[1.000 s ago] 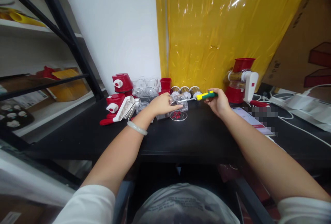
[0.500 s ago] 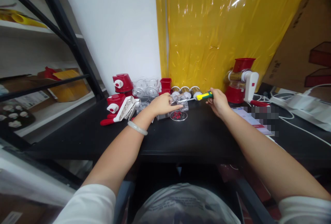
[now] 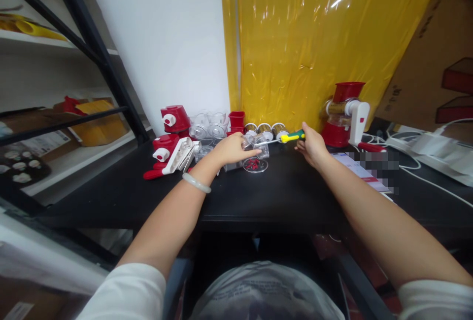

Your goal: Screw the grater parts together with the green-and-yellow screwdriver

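My left hand is closed around a clear plastic part, its thumb pointing right along the near side. My right hand grips the end of a screwdriver with a yellow and green handle. The shaft runs left, and its tip meets the clear part; the exact contact is too small to make out. Just below the left fingers lies a round clear dish with small red pieces in it. Behind the hands stand several grater drums with white rims, beside a red hopper.
An assembled red grater with a white crank stands at the right, near a tablet-like screen and white cables. Red housings, white crank arms and clear cups crowd the left. A black shelf frame borders the table.
The fingers of my right hand have shifted slightly on the screwdriver handle. My left hand and the clear part stay in place.
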The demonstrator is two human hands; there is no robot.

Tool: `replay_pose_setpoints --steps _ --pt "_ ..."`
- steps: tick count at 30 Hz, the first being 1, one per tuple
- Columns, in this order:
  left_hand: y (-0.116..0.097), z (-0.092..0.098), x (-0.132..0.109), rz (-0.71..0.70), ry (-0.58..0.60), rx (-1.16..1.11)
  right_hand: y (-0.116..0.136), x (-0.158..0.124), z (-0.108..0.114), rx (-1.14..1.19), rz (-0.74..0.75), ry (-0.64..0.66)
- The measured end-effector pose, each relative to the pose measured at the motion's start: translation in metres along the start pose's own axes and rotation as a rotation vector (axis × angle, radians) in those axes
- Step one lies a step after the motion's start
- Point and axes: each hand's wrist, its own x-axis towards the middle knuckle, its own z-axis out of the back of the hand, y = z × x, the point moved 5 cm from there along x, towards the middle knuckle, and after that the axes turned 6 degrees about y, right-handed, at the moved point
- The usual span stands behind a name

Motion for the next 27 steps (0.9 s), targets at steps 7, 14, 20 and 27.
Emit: replay_pose_setpoints --steps 7,14,20,27 --pt "-0.001 0.001 -0.001 0.018 0.009 -0.020 0.000 0.001 -0.001 0.062 0.021 0.007" --pt "0.001 -0.001 0.000 -0.006 -0.010 -0.007 0.002 0.000 -0.004 0.161 0.005 0.019" --pt "0.003 -0.002 0.001 -0.018 -0.023 -0.014 0.000 0.003 0.002 0.036 0.030 -0.005" --pt "0.003 -0.003 0.002 -0.022 -0.021 -0.007 -0.001 0.005 0.008 0.005 0.068 -0.020"
